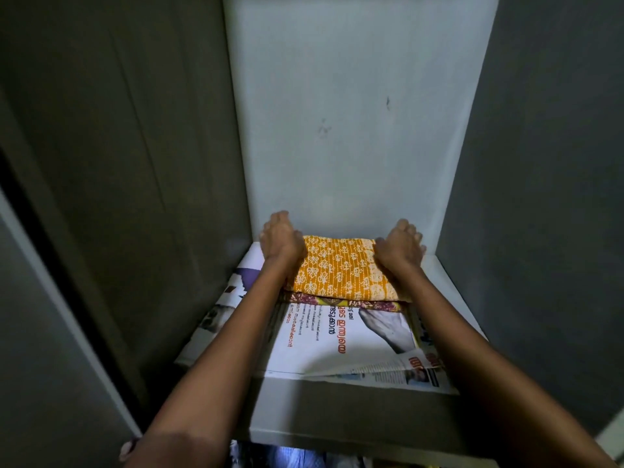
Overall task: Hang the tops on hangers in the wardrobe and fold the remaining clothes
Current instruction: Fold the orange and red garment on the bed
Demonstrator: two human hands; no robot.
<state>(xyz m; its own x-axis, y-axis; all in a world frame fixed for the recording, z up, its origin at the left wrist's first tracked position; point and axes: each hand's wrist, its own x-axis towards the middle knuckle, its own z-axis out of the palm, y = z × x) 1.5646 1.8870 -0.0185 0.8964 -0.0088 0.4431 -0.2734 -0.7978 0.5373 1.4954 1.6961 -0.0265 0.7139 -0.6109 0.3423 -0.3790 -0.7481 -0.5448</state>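
So both arms are reaching into the wardrobe (354, 96), onto a pale shelf (452, 298) lined with newspaper (337, 342). Sitting toward the back edge of the shelf, roughly centred between the two side walls, is a folded orange cloth with a white leaf print (341, 271). It's stacked on top of another folded piece, dark red with yellow (337, 301), of which only a thin strip shows at the front. Both lie on the newspaper.

The left hand (282, 239) is on the left end of the orange cloth, palm down, fingers running toward the back wall and bent down over the far side. Honestly can't tell if that grip is closed around the fabric or just lying on it, since the fingertips are hidden. The right hand (401, 246) is on the right end, same deal: back of the hand up, thumb against the cloth's edge, fingers curving off out of sight.

The newspaper's front right corner is curled up a bit near the shelf's front edge. Below the shelf's front lip some more fabric (304, 456) peeks out, too dark to make out.
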